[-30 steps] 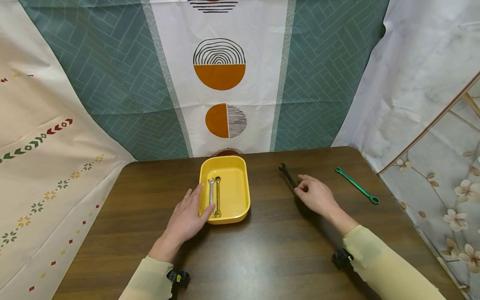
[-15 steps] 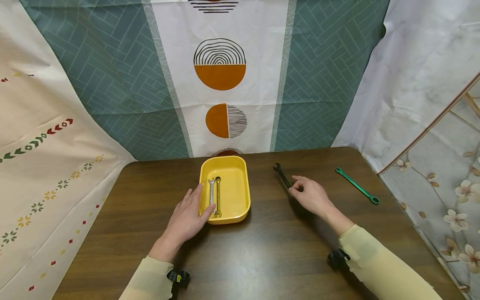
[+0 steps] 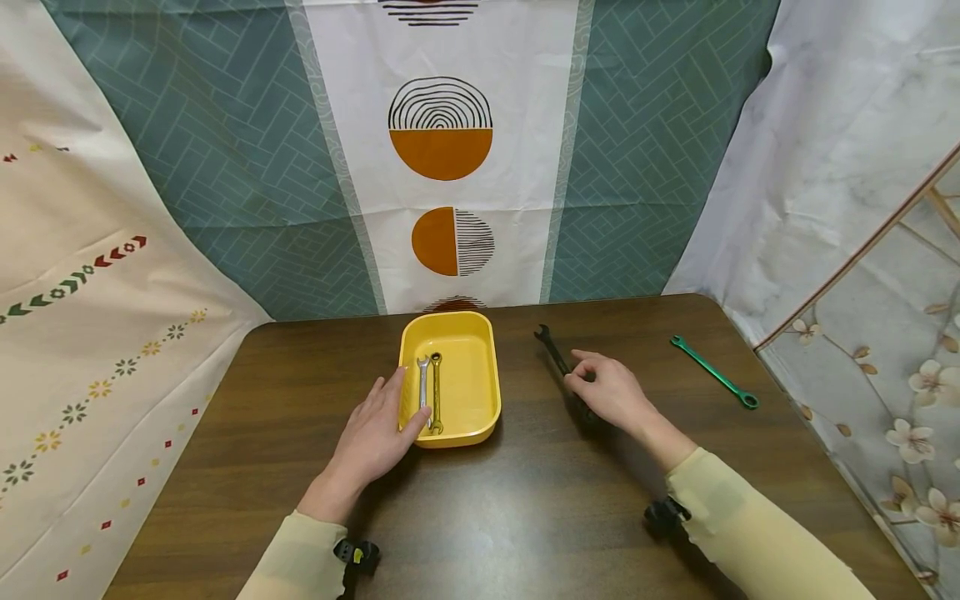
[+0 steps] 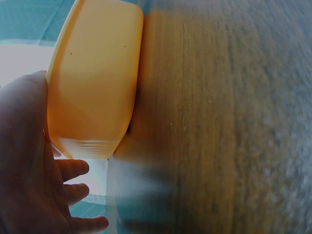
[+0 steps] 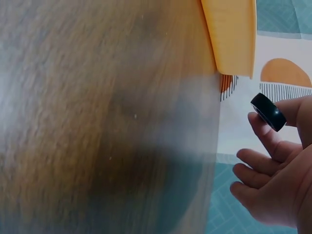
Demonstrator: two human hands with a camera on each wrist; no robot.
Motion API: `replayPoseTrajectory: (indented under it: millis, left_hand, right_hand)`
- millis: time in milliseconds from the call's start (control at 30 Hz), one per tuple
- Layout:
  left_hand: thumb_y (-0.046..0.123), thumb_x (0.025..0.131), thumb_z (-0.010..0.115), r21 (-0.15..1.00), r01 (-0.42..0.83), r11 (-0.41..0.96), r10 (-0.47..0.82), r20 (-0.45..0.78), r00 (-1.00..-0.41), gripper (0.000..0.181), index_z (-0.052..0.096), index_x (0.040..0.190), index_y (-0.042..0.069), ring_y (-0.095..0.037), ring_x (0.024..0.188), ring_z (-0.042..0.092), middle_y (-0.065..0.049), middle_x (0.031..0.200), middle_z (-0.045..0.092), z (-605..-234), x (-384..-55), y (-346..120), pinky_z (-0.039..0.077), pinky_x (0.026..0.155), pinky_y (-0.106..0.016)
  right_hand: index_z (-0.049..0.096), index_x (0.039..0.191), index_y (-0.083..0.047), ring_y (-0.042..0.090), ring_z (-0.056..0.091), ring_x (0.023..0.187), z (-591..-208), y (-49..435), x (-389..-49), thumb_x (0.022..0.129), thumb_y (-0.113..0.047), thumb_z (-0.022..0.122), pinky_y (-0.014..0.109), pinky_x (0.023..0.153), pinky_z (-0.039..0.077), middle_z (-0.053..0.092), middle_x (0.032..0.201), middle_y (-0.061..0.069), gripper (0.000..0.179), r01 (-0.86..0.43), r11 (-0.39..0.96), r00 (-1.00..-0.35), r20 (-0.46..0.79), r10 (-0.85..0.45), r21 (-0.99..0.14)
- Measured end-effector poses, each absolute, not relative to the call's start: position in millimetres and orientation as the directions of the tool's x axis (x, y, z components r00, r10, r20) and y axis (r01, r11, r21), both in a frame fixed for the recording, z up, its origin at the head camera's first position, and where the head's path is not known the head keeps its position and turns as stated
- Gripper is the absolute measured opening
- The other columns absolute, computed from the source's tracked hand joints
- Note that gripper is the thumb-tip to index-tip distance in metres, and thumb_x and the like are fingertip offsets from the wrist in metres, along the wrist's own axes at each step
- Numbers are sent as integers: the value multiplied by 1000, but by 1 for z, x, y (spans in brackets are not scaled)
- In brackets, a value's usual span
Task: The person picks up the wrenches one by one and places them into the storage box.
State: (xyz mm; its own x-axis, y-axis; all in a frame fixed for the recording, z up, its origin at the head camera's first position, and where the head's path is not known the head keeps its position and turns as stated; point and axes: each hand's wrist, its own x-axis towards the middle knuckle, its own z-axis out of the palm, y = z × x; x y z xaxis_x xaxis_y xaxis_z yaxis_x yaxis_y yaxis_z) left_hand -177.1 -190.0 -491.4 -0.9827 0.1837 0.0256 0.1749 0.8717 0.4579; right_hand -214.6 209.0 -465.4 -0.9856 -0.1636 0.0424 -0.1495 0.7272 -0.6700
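Observation:
On the near left side of the yellow tray (image 3: 471, 375), my left hand (image 3: 371, 437) rests with fingers extended along the rim and thumb over its edge. The left wrist view shows the fingers (image 4: 73, 193) straight beside the tray. Inside the tray lie a silver wrench (image 3: 423, 382) and a gold-toned wrench (image 3: 437, 387), side by side. My right hand (image 3: 611, 392) pinches a black combination wrench (image 3: 552, 347) between thumb and forefinger, its open end pointing away. In the right wrist view the black wrench's ring end (image 5: 268, 112) shows, raised above the tabletop, other fingers loosely bent.
A green wrench (image 3: 712, 371) lies on the brown table (image 3: 487, 517) at the right. Patterned cloth (image 3: 630, 150) hangs behind the table's back edge. More cloth hangs at both sides.
My right hand has moved left with the black wrench, toward the tray and away from the green wrench. The left hand and the tray have stayed in place.

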Motion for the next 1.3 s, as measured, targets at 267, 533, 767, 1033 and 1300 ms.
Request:
replayPoseTrajectory:
  millis: [267,533,767,1033,1300]
  left_hand:
    - [66,110,53,456,170,873,181,20,-983,97,16,177,5,-45,166,20,-19,180,28,-491,-178,-190,27,126,-73]
    - [63,111,55,458,173,872,184,21,-983,96,15,177,6,-45,167,19,-18,180,27,-492,-178,-190,26,126,-73]
    - [68,110,51,459,174,871,186,19,-982,98,15,177,6,-45,167,19,-19,180,27,-492,-177,-191,26,126,-73]
    - [62,111,55,466,164,869,177,17,-984,96,15,177,6,-45,166,19,-19,180,27,-492,-177,-191,26,126,-73]
    - [70,109,49,463,176,869,184,28,-982,99,15,177,6,-45,166,20,-18,180,27,-494,-178,-191,27,126,-72]
  right_hand:
    - [77,91,-9,45,48,153,-463,202,-216,107,-27,67,63,118,43,58,162,13,26,-146,709,-985,30,-173,-690]
    - [76,92,-7,45,45,155,-461,194,-216,108,-28,67,64,119,41,56,164,12,28,-132,689,-985,20,-169,-712]
    - [75,90,-10,44,47,154,-460,187,-214,108,-27,67,64,120,41,56,164,11,26,-132,665,-984,18,-175,-735]
    - [76,92,-8,42,51,151,-457,177,-213,106,-27,66,63,118,43,56,165,9,26,-135,643,-983,23,-181,-754]
    - [76,91,-8,41,54,149,-456,163,-214,106,-28,68,63,118,44,58,163,9,27,-133,631,-984,24,-178,-765]
